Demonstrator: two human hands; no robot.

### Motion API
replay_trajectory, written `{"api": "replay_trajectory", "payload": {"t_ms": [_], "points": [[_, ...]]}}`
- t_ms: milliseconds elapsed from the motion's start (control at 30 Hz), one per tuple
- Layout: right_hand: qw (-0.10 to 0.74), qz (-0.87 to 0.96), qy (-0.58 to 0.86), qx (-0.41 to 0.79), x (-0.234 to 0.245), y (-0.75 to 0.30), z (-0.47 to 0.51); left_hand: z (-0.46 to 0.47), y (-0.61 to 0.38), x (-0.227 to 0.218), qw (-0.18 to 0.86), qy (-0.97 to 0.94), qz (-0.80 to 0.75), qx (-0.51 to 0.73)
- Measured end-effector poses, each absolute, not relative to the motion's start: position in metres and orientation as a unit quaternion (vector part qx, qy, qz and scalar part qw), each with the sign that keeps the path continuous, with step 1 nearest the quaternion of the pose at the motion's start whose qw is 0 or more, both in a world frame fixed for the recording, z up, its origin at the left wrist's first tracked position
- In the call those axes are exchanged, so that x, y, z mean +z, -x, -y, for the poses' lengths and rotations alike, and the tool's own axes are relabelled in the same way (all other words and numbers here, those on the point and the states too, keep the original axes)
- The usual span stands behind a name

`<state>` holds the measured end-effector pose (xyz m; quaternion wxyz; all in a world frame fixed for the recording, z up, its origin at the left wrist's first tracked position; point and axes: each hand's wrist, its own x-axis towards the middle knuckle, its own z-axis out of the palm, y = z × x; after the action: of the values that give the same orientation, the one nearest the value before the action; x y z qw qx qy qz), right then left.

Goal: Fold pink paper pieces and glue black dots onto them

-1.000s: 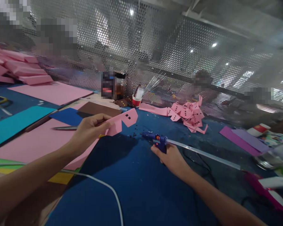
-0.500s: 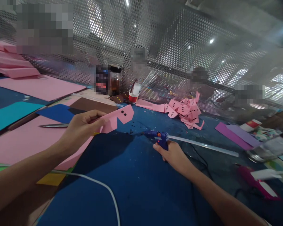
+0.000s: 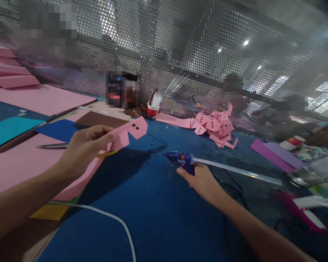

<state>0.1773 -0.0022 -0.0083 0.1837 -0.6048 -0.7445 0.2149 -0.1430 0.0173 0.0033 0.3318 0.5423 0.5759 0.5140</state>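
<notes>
Pinched in my left hand (image 3: 89, 145) is a pink paper cutout (image 3: 123, 134) with two small black squares near its far end; it is held in the air above the table. My right hand (image 3: 200, 180) is wrapped round the grip of a blue glue gun (image 3: 182, 160). A long clear glue stick (image 3: 240, 171) sticks out of the gun's back, and its nozzle points left toward small black bits (image 3: 151, 145) on the blue tabletop (image 3: 120, 218). The nozzle and the cutout are apart. Scissor-like metal blades (image 3: 51, 146) show behind my left wrist.
A heap of pink cutouts (image 3: 213, 125) lies at the back, beside a red and white paper cup (image 3: 153, 109). Pink sheets (image 3: 19, 163) cover the left. At right lie purple sheets (image 3: 273, 154) and a magenta tool (image 3: 303, 211). A white cable (image 3: 112, 216) crosses the front. Perforated metal stands behind.
My left hand has moved a little to the left with the pink cutout, widening the gap to the glue gun. My right hand has barely moved and keeps its hold on the gun.
</notes>
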Motion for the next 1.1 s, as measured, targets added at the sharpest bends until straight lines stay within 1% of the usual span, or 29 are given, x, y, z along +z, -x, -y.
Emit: {"api": "replay_trajectory", "payload": {"t_ms": [100, 333, 533, 767, 867, 1100], "points": [[0.185, 0.746, 0.604, 0.212, -0.0065, -0.1761, 0.0026, -0.0178, 0.1441, 0.0015, 0.332, -0.546, -0.577, 0.509], [0.156, 0.738, 0.622, 0.21, -0.0034, -0.174, 0.0016, -0.0189, 0.1417, 0.0025, 0.336, -0.542, -0.583, 0.505], [0.137, 0.732, 0.633, 0.211, -0.003, -0.1732, 0.0016, -0.0164, 0.1396, 0.0049, 0.312, -0.556, -0.587, 0.499], [0.133, 0.732, 0.636, 0.207, -0.0036, -0.1726, 0.0005, -0.0171, 0.1411, 0.002, 0.315, -0.559, -0.582, 0.5], [0.142, 0.736, 0.629, 0.206, -0.0048, -0.1731, 0.0004, -0.0171, 0.1422, 0.0019, 0.324, -0.558, -0.58, 0.498], [0.199, 0.738, 0.606, 0.221, -0.0075, -0.176, 0.0012, -0.0174, 0.1428, 0.0002, 0.346, -0.552, -0.571, 0.5]]}}
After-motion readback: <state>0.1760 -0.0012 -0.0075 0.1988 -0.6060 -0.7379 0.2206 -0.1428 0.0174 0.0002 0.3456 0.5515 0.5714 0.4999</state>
